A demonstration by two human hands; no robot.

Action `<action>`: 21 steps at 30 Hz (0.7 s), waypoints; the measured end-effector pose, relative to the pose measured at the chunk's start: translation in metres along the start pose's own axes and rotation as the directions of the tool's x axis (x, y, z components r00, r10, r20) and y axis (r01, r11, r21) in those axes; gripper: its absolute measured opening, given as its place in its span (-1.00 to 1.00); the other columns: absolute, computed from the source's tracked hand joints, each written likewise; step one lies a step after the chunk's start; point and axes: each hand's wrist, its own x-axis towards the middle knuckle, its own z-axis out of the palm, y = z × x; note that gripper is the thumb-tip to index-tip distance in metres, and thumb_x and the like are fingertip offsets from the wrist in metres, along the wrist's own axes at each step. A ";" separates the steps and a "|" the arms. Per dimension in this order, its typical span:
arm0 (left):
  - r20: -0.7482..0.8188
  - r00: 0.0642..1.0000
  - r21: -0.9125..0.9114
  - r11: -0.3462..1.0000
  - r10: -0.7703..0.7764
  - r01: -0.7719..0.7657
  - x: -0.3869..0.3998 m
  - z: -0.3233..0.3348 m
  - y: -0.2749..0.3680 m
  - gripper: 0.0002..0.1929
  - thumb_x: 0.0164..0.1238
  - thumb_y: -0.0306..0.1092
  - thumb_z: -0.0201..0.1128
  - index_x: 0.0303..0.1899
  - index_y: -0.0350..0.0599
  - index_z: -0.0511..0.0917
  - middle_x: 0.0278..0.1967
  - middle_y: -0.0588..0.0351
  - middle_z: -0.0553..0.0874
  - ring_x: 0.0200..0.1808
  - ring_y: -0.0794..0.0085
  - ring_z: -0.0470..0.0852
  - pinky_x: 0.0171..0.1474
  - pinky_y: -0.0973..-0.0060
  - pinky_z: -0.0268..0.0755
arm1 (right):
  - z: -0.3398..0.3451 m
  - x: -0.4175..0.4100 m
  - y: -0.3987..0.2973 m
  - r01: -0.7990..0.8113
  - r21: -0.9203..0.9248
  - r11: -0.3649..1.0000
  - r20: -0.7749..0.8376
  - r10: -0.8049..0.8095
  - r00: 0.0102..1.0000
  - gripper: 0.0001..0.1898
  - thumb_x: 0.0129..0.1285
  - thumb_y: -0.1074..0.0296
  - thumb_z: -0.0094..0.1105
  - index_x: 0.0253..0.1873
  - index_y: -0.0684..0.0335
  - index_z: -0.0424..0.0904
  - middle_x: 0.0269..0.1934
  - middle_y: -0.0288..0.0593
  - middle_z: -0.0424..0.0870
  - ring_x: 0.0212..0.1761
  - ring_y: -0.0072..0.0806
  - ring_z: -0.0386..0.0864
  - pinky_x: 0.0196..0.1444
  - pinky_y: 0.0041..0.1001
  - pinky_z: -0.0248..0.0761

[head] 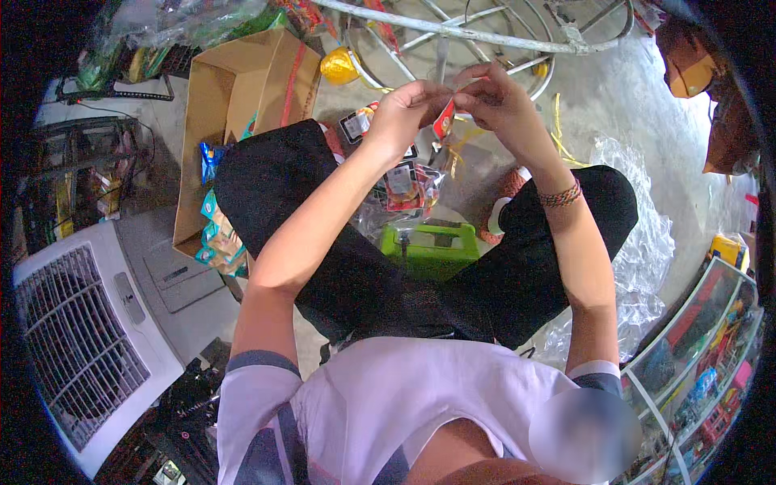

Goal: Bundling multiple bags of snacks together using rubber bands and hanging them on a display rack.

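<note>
My left hand [405,115] and my right hand [494,100] meet in front of me, fingertips pinched at the top of a small red packet [444,120] that hangs between them. Below, on the floor between my feet, several red and black packets with pale labels [401,185] lie on clear plastic. Yellow ribbon strands [456,159] hang or lie just under the packet. Nearer to me, between my knees, is a green plastic stool [429,242].
An open cardboard box [209,91] stands at the left, with teal packets [221,242] beside it. A white metal rack frame [485,33] is at the top. Clear plastic wrap [642,236] lies right of my knee. An air cooler [91,339] and a glass display case [697,364] flank me.
</note>
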 end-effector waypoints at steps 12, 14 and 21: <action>0.062 0.980 0.261 0.945 0.187 -0.197 -0.011 -0.006 0.049 -0.80 0.53 -0.27 0.09 0.00 -0.16 0.45 -0.22 0.12 0.66 -0.27 0.49 0.64 -0.20 0.55 0.49 | -0.029 0.002 0.008 0.004 -0.527 0.850 0.092 0.052 0.994 -0.80 0.34 0.31 0.21 -0.03 0.26 0.57 -0.17 -0.21 0.68 -0.10 -0.48 0.63 0.01 -0.42 0.49; 0.084 0.945 0.125 0.937 0.317 -0.326 -0.013 -0.003 0.058 -0.84 0.54 -0.32 0.06 -0.05 -0.20 0.43 -0.25 0.05 0.67 -0.27 0.46 0.67 -0.19 0.55 0.50 | -0.042 0.001 0.017 -0.007 -0.565 0.825 0.145 0.108 0.984 -0.80 0.33 0.32 0.21 -0.02 0.23 0.58 -0.15 -0.18 0.69 -0.09 -0.42 0.65 0.02 -0.41 0.49; 0.204 0.922 0.226 0.900 0.330 -0.372 -0.018 -0.003 0.051 -0.87 0.52 -0.41 0.05 -0.04 -0.23 0.40 -0.19 0.04 0.65 -0.14 0.37 0.69 -0.05 0.42 0.55 | -0.040 -0.006 0.013 0.091 -0.875 0.475 0.202 0.189 0.961 -0.66 0.28 0.34 0.22 0.14 0.21 0.52 0.09 0.03 0.60 0.09 -0.13 0.58 0.16 -0.35 0.41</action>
